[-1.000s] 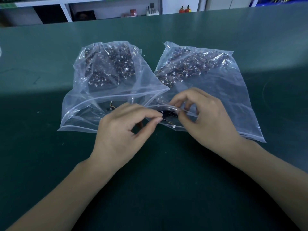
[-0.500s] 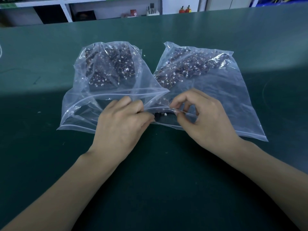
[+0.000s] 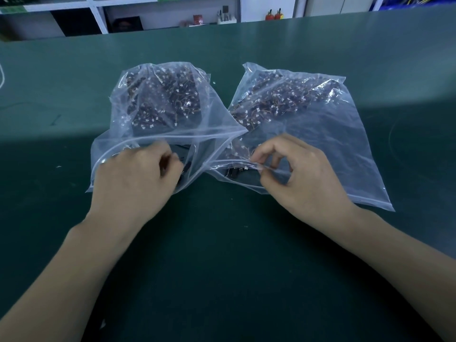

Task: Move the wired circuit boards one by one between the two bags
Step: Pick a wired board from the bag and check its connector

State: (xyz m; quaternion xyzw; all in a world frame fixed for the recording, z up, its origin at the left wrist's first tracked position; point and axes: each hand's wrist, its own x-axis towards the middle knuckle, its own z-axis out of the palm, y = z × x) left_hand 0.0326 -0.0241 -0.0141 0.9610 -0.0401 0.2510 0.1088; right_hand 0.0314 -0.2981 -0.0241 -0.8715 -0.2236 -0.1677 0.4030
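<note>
Two clear zip bags lie side by side on the green mat, the left bag [image 3: 214, 119] and the right bag [image 3: 345, 156]. Each holds a heap of dark wired circuit boards at its far end, the left heap [image 3: 167, 102] and the right heap [image 3: 276, 99]. My left hand [image 3: 133, 183] is curled inside the left bag's mouth and holds a dark wired circuit board [image 3: 184, 169] at its fingertips, mostly hidden. My right hand [image 3: 303, 183] pinches the upper lip of the right bag's mouth. Another dark board [image 3: 235, 171] lies just inside that mouth.
The green mat [image 3: 222, 255] spreads wide in front of and around the bags. White shelving [image 3: 172, 11] with small items stands beyond the table's far edge. A thin white cord [image 3: 2, 75] shows at the far left edge.
My left hand has carried a board from the right bag's mouth leftward into the left bag's mouth. My right hand has kept its pinch on the right bag's lip.
</note>
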